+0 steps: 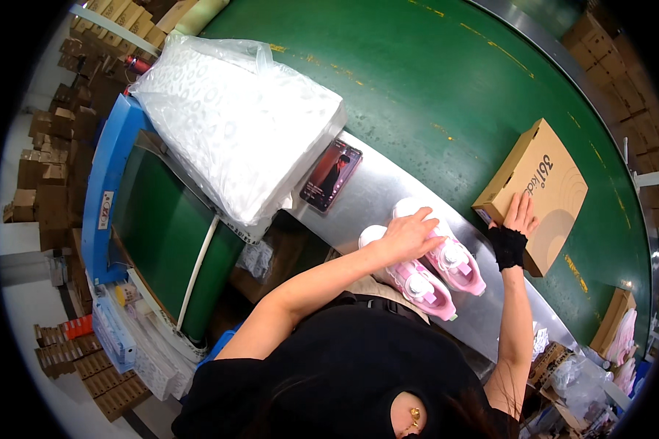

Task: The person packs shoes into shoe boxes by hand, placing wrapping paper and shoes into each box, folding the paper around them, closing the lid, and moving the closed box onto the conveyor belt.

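Observation:
A pair of pink-and-white sneakers (458, 265) rests side by side on the metal ledge in front of me, heel openings toward my body. My left hand (408, 235) lies across the middle of the pair, with its fingers curled down onto the shoes. A closed brown cardboard shoebox (560, 179) with dark print sits to the right, partly over the green belt. On its lid, near the close edge, my right hand (518, 219) lies with fingers stretched out and a black wrap around the wrist. The underside of my left hand's fingers is partly hidden.
A phone (331, 175) lies on the metal ledge (388, 179), beside a large plastic-covered stack of white patterned paper (241, 117). The green conveyor belt (417, 88) runs beyond. A blue machine frame (108, 197) stands left. Another open box (615, 322) is far right.

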`<state>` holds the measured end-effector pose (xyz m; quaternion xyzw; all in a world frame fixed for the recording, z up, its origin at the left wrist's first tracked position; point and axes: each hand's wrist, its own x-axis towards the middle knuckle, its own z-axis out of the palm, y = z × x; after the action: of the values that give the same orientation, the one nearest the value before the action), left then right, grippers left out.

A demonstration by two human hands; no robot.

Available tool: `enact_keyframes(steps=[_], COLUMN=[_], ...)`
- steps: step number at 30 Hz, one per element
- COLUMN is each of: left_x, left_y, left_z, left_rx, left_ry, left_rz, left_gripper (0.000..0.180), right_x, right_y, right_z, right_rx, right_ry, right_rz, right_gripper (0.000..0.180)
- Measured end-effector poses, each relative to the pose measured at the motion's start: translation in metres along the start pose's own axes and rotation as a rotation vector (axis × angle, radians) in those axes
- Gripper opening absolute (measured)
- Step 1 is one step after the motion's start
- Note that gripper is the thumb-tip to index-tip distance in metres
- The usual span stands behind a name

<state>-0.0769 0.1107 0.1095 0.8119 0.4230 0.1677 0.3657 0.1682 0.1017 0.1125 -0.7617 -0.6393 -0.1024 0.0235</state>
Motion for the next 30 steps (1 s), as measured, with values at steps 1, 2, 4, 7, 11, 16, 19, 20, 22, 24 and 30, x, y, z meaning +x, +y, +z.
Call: enact_keyframes(steps=[1,2,4,7,11,16,19,20,22,24,30], left_x=[0.001,0.000,0.006,0.032,0.073,0.100,0.105,0.106,0.105,0.103,0.078], left_y=[0.000,-0.002,-0.005,-0.005,0.043,0.042,0.017,0.016,0.008,0.004,-0.007], left_z=[-0.001,-0.001,-0.001,-0.007,-0.024,0.005,0.012,0.015,0.017,0.011,-0.033], left_rx=[0.003,0.013,0.021,-0.165,-0.383,0.077,0.164,0.164,0.309,0.241,-0.121], left_ry=[0.000,-0.011,-0.022,0.056,0.359,0.370,-0.120,-0.127,-0.216,-0.090,0.436], left_rz=[0.002,0.002,0.008,0.024,0.112,0.362,0.052,0.066,0.149,0.208,0.369], left_gripper=[0.041,0.041,0.041,0.036,0.036,0.043,0.039,0.039,0.036,0.034,0.026], right_x=[-0.001,-0.002,-0.005,-0.009,-0.023,-0.047,-0.089,-0.119,-0.151,-0.146,-0.061], right_y=[0.005,0.004,0.000,-0.006,-0.011,0.065,0.118,0.151,0.157,0.110,0.016], right_z=[0.007,0.005,-0.016,-0.039,-0.083,-0.094,-0.042,0.018,0.058,0.029,-0.072], right_rx=[0.083,0.086,0.310,0.472,0.738,1.763,2.032,2.169,2.186,2.075,1.599], right_ry=[0.097,0.095,0.242,0.461,0.522,0.868,0.769,0.733,0.443,-0.017,-0.327], right_rz=[-0.049,-0.051,-0.157,-0.224,0.074,0.777,0.999,1.201,1.553,1.489,0.619], right_gripper=[0.074,0.074,0.073,0.073,0.058,0.039,0.045,0.048,0.052,0.053,0.033])
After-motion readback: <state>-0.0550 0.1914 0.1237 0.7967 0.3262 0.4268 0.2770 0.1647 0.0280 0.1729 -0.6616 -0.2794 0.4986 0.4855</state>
